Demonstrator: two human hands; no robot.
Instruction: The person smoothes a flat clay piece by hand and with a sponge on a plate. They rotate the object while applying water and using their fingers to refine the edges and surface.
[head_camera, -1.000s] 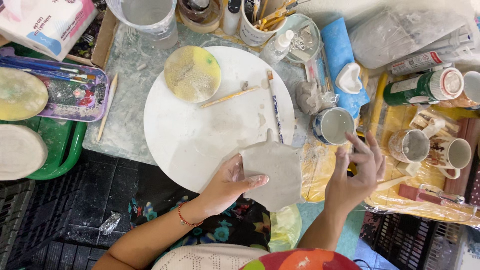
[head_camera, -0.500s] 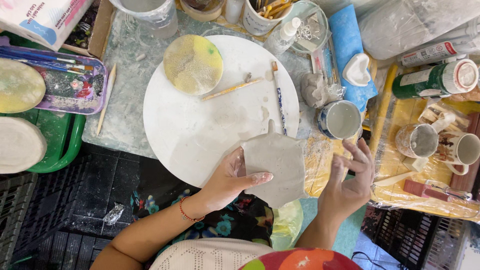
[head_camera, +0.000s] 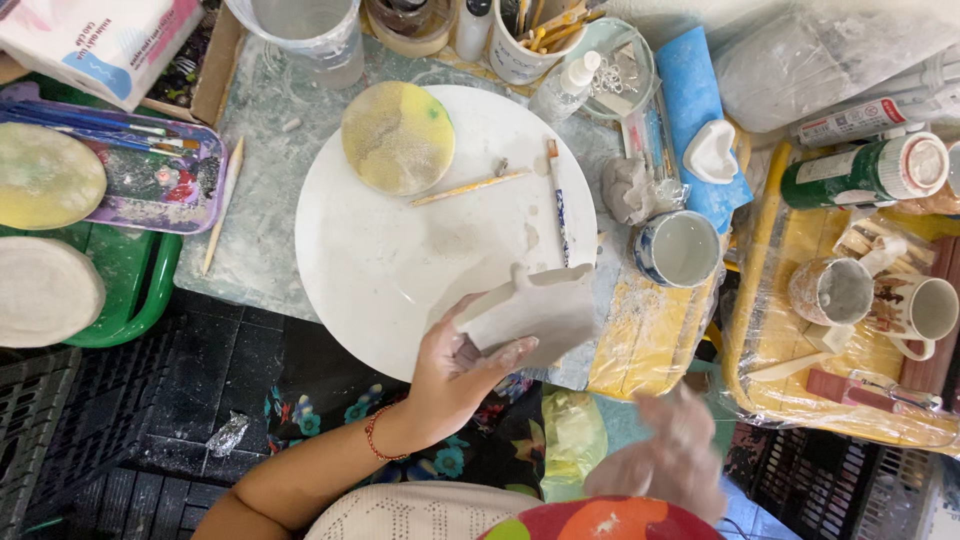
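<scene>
Left hand (head_camera: 455, 375) grips a flat grey clay slab (head_camera: 535, 312) from beneath, lifting it clear over the near-right edge of the white round board (head_camera: 400, 260); right hand (head_camera: 665, 455), blurred, looks open and empty nearby.

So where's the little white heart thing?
In the head view, the white heart lies on the blue cloth, up on the right, just above the blue-patterned cup and right of the round white board.

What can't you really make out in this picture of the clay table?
- Right hand: motion-blurred in the head view; its fingers cannot be told apart.
- Clay piece: its underside is hidden by the left hand.
- White box: cut off by the top edge.
- Tool cup: contents too small.
</scene>
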